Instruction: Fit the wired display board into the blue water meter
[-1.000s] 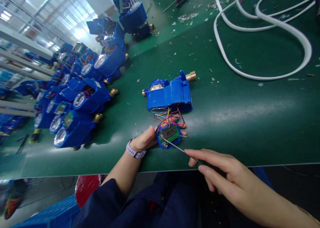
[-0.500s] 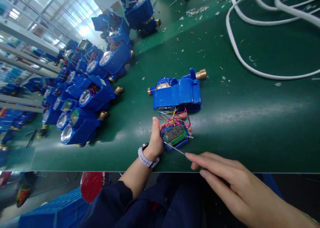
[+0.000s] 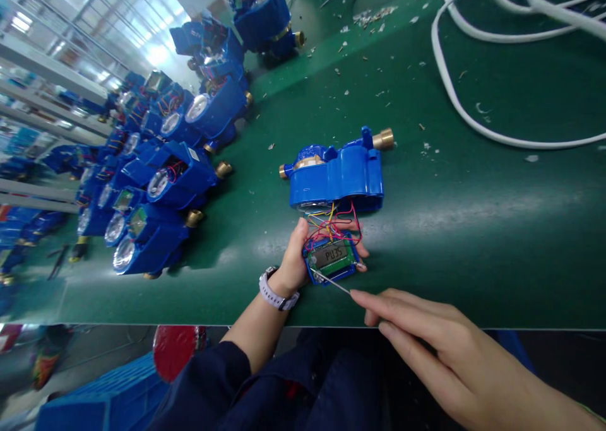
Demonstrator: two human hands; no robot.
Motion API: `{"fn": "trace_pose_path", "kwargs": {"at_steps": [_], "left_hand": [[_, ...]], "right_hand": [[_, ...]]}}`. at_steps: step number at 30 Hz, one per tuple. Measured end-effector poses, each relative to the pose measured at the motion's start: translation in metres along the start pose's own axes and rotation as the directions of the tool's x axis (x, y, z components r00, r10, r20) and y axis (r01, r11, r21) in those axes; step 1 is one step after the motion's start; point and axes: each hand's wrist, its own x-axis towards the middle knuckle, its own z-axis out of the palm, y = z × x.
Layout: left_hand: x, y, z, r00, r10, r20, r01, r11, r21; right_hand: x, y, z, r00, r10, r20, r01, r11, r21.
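Observation:
My left hand (image 3: 294, 260) is closed around a green circuit board (image 3: 337, 269) in a blue frame, its small display (image 3: 330, 254) lit with characters. Red, yellow and other thin wires (image 3: 334, 226) run from the board to a blue water meter (image 3: 336, 178) lying on the bench, with brass threaded ends. In my right hand (image 3: 421, 336) is a thin metal rod (image 3: 335, 284), pinched between the fingers. Its tip reaches the lower left corner of the board; whether it touches cannot be made out. The rod's rear end is hidden by my hand.
Many blue water meters (image 3: 151, 238) stand in rows along the left of the green bench (image 3: 426, 242). A white cable (image 3: 447, 84) loops at the upper right. Small scraps (image 3: 374, 16) lie at the back. Below the front edge are a red round seat (image 3: 177, 352) and a blue crate (image 3: 101, 396).
The circuit board has tilted and shifted very slightly in my left hand. My right hand and the rod stay nearly in place. The view has moved a little.

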Motion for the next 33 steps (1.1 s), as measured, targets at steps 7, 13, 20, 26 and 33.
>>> {"fn": "trace_pose_path", "kwargs": {"at_steps": [7,13,20,26,33], "left_hand": [[0.000,0.002,0.006,0.988,0.114,-0.104,-0.101,0.987,0.123],[0.001,0.001,0.010,0.982,0.108,-0.156,-0.088,0.988,0.131],[0.000,-0.002,0.008,0.979,0.134,-0.156,-0.117,0.987,0.109],[0.001,-0.002,0.008,0.982,0.129,-0.138,-0.118,0.989,0.086],[0.000,-0.003,0.011,0.980,0.144,-0.138,-0.138,0.989,0.050]], "right_hand": [[0.004,0.001,-0.001,1.000,0.018,0.003,-0.018,1.000,0.017],[0.005,0.007,0.002,0.998,0.051,0.044,-0.054,0.995,0.080],[0.002,0.008,0.015,0.998,-0.059,-0.013,0.058,0.998,-0.023],[0.002,0.009,0.024,0.997,-0.040,-0.066,0.046,0.995,0.083],[-0.001,0.015,0.035,0.993,-0.029,-0.112,0.045,0.989,0.144]]}}
